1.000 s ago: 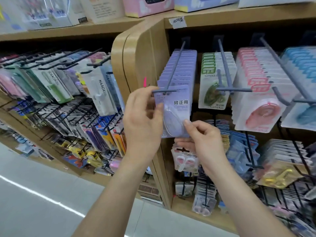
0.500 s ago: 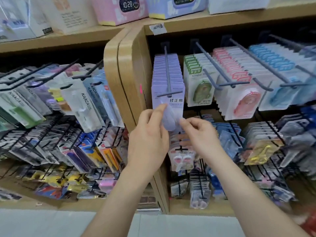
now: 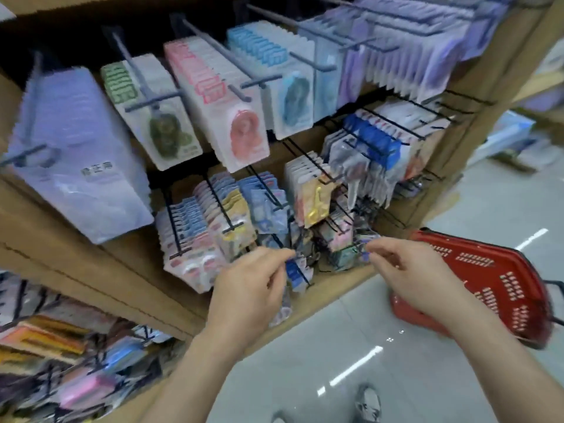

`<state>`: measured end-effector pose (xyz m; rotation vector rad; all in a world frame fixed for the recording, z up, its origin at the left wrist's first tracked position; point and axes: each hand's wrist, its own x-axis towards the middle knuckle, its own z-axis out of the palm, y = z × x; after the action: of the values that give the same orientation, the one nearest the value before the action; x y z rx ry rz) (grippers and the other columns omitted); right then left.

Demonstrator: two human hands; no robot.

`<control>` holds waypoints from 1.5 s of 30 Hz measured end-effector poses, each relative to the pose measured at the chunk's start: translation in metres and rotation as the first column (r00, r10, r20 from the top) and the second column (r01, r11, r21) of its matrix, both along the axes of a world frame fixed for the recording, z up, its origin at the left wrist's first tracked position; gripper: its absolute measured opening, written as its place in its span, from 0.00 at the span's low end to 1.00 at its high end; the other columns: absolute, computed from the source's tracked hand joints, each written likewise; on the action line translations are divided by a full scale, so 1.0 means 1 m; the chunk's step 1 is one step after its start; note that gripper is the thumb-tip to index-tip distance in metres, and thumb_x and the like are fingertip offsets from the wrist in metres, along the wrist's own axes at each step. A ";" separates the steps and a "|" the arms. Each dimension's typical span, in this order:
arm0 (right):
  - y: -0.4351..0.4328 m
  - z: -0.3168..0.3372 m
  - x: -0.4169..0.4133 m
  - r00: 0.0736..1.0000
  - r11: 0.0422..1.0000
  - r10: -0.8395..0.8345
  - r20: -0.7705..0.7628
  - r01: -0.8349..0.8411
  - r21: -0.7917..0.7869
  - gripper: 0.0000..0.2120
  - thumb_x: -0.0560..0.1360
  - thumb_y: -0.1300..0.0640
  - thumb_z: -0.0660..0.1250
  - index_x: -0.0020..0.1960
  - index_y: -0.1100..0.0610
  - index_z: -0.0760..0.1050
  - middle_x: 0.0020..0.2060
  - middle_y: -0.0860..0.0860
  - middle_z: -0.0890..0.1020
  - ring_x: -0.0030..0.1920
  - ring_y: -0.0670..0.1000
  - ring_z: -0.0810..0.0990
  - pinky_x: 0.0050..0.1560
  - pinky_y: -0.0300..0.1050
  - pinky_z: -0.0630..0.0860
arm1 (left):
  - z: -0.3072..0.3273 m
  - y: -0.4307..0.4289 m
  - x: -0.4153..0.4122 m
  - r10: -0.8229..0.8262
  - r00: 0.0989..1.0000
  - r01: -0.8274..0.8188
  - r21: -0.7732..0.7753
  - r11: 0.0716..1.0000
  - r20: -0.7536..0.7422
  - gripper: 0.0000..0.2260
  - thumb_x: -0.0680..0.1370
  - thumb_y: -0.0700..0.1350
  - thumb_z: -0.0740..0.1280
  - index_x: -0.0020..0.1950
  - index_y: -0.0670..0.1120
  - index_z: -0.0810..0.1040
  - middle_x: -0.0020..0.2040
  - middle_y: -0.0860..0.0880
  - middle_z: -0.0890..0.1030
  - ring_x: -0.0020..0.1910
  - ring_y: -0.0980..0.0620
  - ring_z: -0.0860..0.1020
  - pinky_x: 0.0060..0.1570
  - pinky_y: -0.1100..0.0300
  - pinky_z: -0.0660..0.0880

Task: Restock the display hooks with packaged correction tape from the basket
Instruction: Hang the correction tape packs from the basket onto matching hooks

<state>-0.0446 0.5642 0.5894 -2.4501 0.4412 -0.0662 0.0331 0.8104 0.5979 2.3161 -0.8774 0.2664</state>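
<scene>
The lilac correction tape packs hang in a full stack on the grey hook at the upper left of the shelf bay. My left hand and my right hand are both low, in front of the bottom row of hooks, well below and right of that stack. Each hand has thumb and forefinger pinched together, and I see nothing held in either. The red plastic basket sits on the floor just behind my right hand; its contents are hidden. The frame is motion-blurred.
Green, pink and blue tape packs hang on neighbouring hooks. Black wire hooks with small packs jut out below. The wooden shelf edge borders the grey tiled floor.
Both hands have let go of the lilac pack, which now hangs on its hook, and have dropped down and right. The view has swung right, bringing the red basket into sight.
</scene>
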 end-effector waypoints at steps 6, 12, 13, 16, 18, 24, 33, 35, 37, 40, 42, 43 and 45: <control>-0.118 -0.049 -0.102 0.950 0.975 -0.214 -0.229 0.193 -0.110 0.13 0.79 0.54 0.65 0.61 0.47 0.80 0.52 0.48 0.85 0.57 0.54 0.80 0.61 0.49 0.73 | -0.057 -0.128 -0.030 -0.266 0.951 0.294 0.191 0.937 -0.161 0.14 0.75 0.47 0.58 0.50 0.49 0.83 0.44 0.53 0.83 0.43 0.49 0.82 0.39 0.56 0.80; -0.239 -0.092 -0.209 0.832 0.896 -0.414 -0.369 0.443 -0.006 0.20 0.78 0.56 0.67 0.69 0.47 0.73 0.59 0.50 0.82 0.58 0.53 0.80 0.58 0.47 0.75 | -0.120 -0.268 -0.071 -0.308 0.876 0.418 0.266 0.869 -0.370 0.15 0.75 0.46 0.59 0.52 0.50 0.85 0.49 0.52 0.84 0.50 0.49 0.82 0.51 0.59 0.78; -0.257 -0.101 -0.225 0.802 0.866 -0.455 -0.387 0.499 0.017 0.21 0.78 0.57 0.67 0.70 0.48 0.73 0.59 0.51 0.82 0.57 0.53 0.81 0.59 0.49 0.75 | -0.126 -0.292 -0.078 -0.298 0.864 0.424 0.267 0.865 -0.406 0.15 0.76 0.47 0.60 0.53 0.51 0.85 0.50 0.52 0.84 0.50 0.48 0.82 0.52 0.57 0.78; -0.303 -0.127 -0.260 0.686 0.719 -0.598 -0.415 0.687 0.101 0.20 0.78 0.57 0.68 0.70 0.52 0.72 0.58 0.54 0.82 0.53 0.53 0.82 0.57 0.46 0.75 | -0.145 -0.355 -0.090 -0.253 0.824 0.426 0.259 0.867 -0.507 0.13 0.77 0.39 0.66 0.58 0.49 0.84 0.54 0.49 0.83 0.53 0.47 0.81 0.53 0.63 0.71; -0.329 -0.147 -0.271 0.606 0.607 -0.674 -0.422 0.780 0.152 0.19 0.78 0.57 0.68 0.69 0.53 0.73 0.57 0.53 0.81 0.50 0.53 0.81 0.53 0.44 0.73 | -0.161 -0.393 -0.090 -0.238 0.802 0.441 0.275 0.854 -0.548 0.14 0.78 0.38 0.66 0.61 0.48 0.82 0.57 0.49 0.83 0.56 0.49 0.79 0.50 0.70 0.64; -0.394 -0.224 -0.244 0.428 0.331 -0.781 -0.454 0.901 0.280 0.18 0.78 0.57 0.68 0.67 0.50 0.74 0.53 0.53 0.82 0.50 0.55 0.83 0.59 0.60 0.78 | -0.249 -0.493 -0.050 -0.155 0.729 0.470 0.324 0.821 -0.667 0.15 0.78 0.40 0.65 0.64 0.48 0.80 0.60 0.50 0.82 0.58 0.50 0.80 0.52 0.66 0.68; -0.505 -0.423 -0.144 0.364 0.280 -0.730 -0.579 0.931 0.233 0.22 0.77 0.57 0.69 0.70 0.52 0.71 0.55 0.51 0.81 0.53 0.54 0.81 0.58 0.50 0.77 | -0.471 -0.626 0.010 -0.087 0.672 0.560 0.429 0.709 -0.735 0.19 0.77 0.41 0.67 0.69 0.45 0.75 0.65 0.44 0.77 0.64 0.43 0.74 0.60 0.55 0.69; -0.528 -0.486 -0.129 0.357 0.297 -0.685 -0.634 0.933 0.204 0.24 0.77 0.56 0.69 0.72 0.53 0.69 0.55 0.54 0.81 0.49 0.55 0.80 0.53 0.49 0.77 | -0.531 -0.645 0.022 -0.061 0.691 0.573 0.494 0.654 -0.721 0.21 0.77 0.42 0.68 0.70 0.45 0.74 0.66 0.42 0.76 0.64 0.40 0.73 0.61 0.52 0.70; -0.544 -0.543 -0.120 0.348 0.333 -0.635 -0.690 0.929 0.162 0.25 0.78 0.56 0.68 0.72 0.55 0.67 0.53 0.58 0.81 0.43 0.56 0.78 0.44 0.46 0.73 | -0.584 -0.662 0.029 -0.046 0.711 0.578 0.546 0.606 -0.701 0.23 0.76 0.43 0.69 0.71 0.45 0.72 0.67 0.40 0.75 0.64 0.38 0.73 0.61 0.51 0.70; -0.570 -0.632 -0.113 0.312 0.425 -0.549 -0.775 0.903 0.062 0.24 0.78 0.52 0.65 0.71 0.59 0.66 0.60 0.63 0.79 0.57 0.62 0.80 0.54 0.50 0.74 | -0.663 -0.690 0.035 -0.011 0.755 0.558 0.634 0.535 -0.656 0.30 0.75 0.46 0.70 0.76 0.49 0.65 0.71 0.42 0.70 0.67 0.38 0.70 0.64 0.51 0.69; -0.590 -0.694 -0.111 0.289 0.507 -0.441 -0.850 0.862 0.030 0.27 0.74 0.46 0.68 0.67 0.60 0.69 0.57 0.60 0.80 0.58 0.61 0.80 0.55 0.50 0.76 | -0.717 -0.708 0.043 -0.024 0.785 0.546 0.674 0.498 -0.619 0.30 0.75 0.48 0.71 0.75 0.51 0.65 0.73 0.43 0.68 0.68 0.39 0.70 0.65 0.50 0.69; -0.599 -0.719 -0.111 0.284 0.551 -0.354 -0.891 0.833 0.046 0.28 0.70 0.42 0.69 0.62 0.60 0.74 0.51 0.57 0.82 0.53 0.58 0.82 0.52 0.49 0.78 | -0.742 -0.714 0.046 -0.025 0.794 0.543 0.692 0.475 -0.607 0.30 0.74 0.49 0.72 0.74 0.51 0.64 0.74 0.44 0.66 0.68 0.39 0.70 0.65 0.49 0.70; -0.612 -0.755 -0.110 0.252 0.581 -0.207 -0.945 0.809 0.089 0.23 0.64 0.40 0.72 0.49 0.58 0.83 0.40 0.52 0.86 0.42 0.53 0.86 0.47 0.49 0.82 | -0.785 -0.723 0.055 -0.011 0.806 0.541 0.729 0.419 -0.592 0.35 0.73 0.51 0.72 0.76 0.54 0.59 0.76 0.45 0.62 0.70 0.41 0.69 0.66 0.48 0.70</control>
<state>-0.1541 -0.0476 -0.1659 -1.3585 1.5411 0.9788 0.0878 0.0874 -0.1868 2.7949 -1.2948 -1.2431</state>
